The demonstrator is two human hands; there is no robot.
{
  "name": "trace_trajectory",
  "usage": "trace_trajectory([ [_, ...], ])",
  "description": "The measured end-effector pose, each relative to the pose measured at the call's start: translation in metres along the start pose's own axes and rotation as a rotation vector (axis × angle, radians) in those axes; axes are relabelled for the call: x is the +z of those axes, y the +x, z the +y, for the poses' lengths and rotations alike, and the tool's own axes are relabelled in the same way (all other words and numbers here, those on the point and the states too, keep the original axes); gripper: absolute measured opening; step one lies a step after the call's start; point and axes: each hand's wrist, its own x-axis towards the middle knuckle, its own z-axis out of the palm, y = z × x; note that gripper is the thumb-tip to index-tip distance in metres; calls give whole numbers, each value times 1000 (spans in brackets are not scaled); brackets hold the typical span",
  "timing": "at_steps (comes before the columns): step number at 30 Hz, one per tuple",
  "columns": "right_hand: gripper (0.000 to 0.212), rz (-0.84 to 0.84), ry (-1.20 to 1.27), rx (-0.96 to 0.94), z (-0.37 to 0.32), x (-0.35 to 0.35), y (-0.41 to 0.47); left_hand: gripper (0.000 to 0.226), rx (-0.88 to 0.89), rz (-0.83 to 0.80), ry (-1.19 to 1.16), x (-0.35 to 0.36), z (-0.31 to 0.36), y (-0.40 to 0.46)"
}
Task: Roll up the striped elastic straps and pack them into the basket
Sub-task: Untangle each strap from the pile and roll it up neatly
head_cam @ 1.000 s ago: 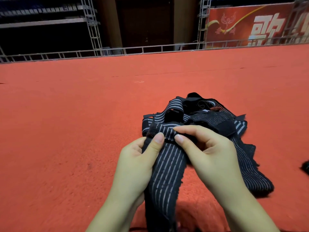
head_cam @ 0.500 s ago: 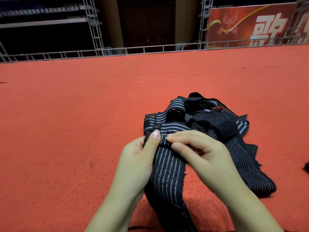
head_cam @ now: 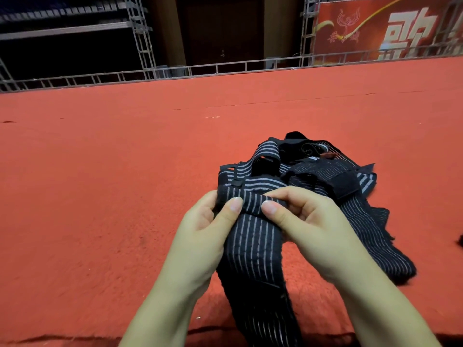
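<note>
A black elastic strap with thin white stripes (head_cam: 253,249) runs from the bottom of the view up to my hands. Its far end is turned over into a small roll (head_cam: 250,200). My left hand (head_cam: 203,236) pinches the left side of that roll with thumb on top. My right hand (head_cam: 308,226) pinches the right side the same way. Behind my hands lies a loose pile of more striped straps (head_cam: 325,171) on the red carpet. No basket is in view.
Red carpet (head_cam: 100,184) covers the whole floor around me. A metal truss rail (head_cam: 225,67) runs along its far edge, with a red banner (head_cam: 388,28) at the back right. A small dark object (head_cam: 459,240) shows at the right edge.
Both hands have turned the strap's end over toward me, so a tighter roll now sits under my thumbs. The pile behind has not moved.
</note>
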Motion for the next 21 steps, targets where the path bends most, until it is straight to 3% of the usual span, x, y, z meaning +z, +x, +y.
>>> trace_trajectory([
  [4,4,101,-1,-47,2,0,1,38,-45,42,-9,9,-5,-3],
  [7,2,147,-135,-121,4,0,2,34,-28,52,43,16,-6,-7],
  [9,12,184,-221,-147,6,-1,1,28,-9,90,67,17,-5,-8],
  [14,9,252,-444,-261,5,0,-1,32,2,162,74,18,-3,-9],
  [21,16,218,-599,-397,16,4,-2,41,-71,285,130,19,-1,-8],
])
